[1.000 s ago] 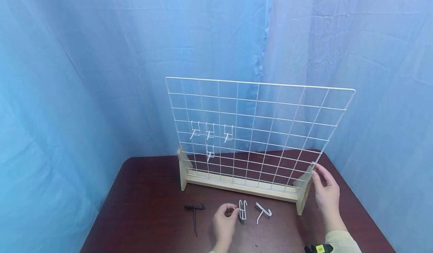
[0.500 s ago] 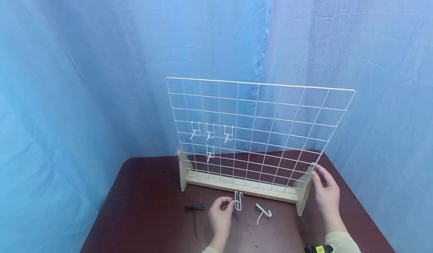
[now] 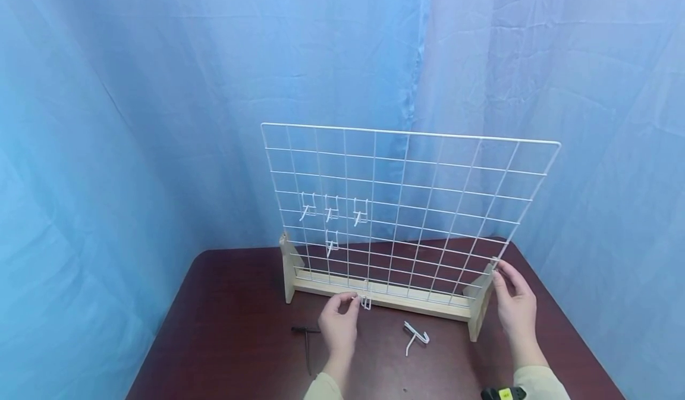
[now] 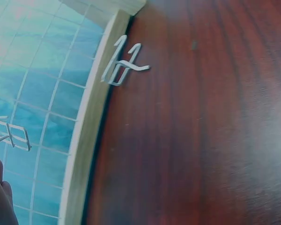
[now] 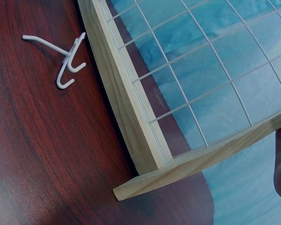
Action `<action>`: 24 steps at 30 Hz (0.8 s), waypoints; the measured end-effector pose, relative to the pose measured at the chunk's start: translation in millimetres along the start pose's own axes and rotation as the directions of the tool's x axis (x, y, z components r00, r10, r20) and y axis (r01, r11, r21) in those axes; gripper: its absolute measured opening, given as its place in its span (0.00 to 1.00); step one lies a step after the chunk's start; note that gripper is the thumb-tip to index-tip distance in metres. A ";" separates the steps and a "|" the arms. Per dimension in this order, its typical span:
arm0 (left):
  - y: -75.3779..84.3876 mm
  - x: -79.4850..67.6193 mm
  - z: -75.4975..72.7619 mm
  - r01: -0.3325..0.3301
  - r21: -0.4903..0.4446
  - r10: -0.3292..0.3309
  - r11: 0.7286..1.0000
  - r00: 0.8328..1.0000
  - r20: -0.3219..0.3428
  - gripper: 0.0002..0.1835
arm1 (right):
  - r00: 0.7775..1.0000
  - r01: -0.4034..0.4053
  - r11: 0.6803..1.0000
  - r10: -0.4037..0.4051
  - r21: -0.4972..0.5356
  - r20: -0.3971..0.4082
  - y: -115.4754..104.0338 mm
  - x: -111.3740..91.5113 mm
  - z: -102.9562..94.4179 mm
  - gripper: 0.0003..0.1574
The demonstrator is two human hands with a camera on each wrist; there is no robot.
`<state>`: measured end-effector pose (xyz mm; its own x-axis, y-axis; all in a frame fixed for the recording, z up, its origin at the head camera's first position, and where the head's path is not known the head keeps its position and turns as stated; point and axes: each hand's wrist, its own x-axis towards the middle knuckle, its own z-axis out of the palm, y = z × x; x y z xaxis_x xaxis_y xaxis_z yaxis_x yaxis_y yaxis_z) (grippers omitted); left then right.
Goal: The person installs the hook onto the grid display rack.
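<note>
My left hand (image 3: 341, 328) pinches a white wire hook (image 3: 366, 302) by its prong, just in front of the lower part of a white wire grid panel (image 3: 412, 133). In the left wrist view the hook (image 4: 18, 136) stands out beyond my fingertips; whether it touches the grid I cannot tell. My right hand (image 3: 518, 305) grips the panel's right edge at the top of the wooden side support (image 3: 481, 305), thumb in front. Several matching hooks hang on the grid's left half, among them one lower hook (image 3: 332, 244).
Another white hook (image 3: 416, 332) lies on the dark red table (image 3: 235, 305) before the wooden base bar (image 3: 417, 304). Left of my left hand lies a dark T-shaped hook (image 3: 307, 349), partly hidden. Blue curtains (image 3: 214, 79) surround the table.
My left hand has lifted the white hook from the table and carried it up and left to the grid's lower edge. My right hand has stayed at the support.
</note>
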<state>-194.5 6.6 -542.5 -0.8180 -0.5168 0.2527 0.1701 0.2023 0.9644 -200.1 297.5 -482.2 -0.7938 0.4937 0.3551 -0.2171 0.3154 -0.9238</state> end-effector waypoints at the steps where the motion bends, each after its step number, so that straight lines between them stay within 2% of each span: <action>1: 2.1 2.1 0.0 -0.007 -0.001 0.007 1.000 1.000 -0.007 0.07 | 1.000 0.003 1.000 -0.003 0.003 0.001 -0.2 -0.1 0.0 0.20; 8: 16.2 15.5 0.1 -0.037 -0.003 0.037 0.999 0.999 -0.038 0.05 | 1.000 0.003 1.000 -0.003 0.009 0.001 -0.3 -0.2 -0.2 0.20; 16: 32.1 32.5 1.6 -0.089 -0.051 0.085 0.995 0.993 -0.085 0.06 | 1.000 -0.001 1.000 0.001 0.006 0.003 -2.1 -0.6 0.0 0.20; 24: 46.4 44.2 5.2 -0.129 -0.063 0.122 0.990 0.986 -0.111 0.05 | 1.000 -0.019 1.000 0.019 -0.001 0.008 -4.2 -1.6 -0.4 0.20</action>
<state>-225.6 -2.5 -486.9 -0.7249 -0.5775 0.3755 0.3090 0.2146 0.9265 -197.7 295.7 -478.8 -0.8021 0.4932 0.3367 -0.2014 0.3072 -0.9301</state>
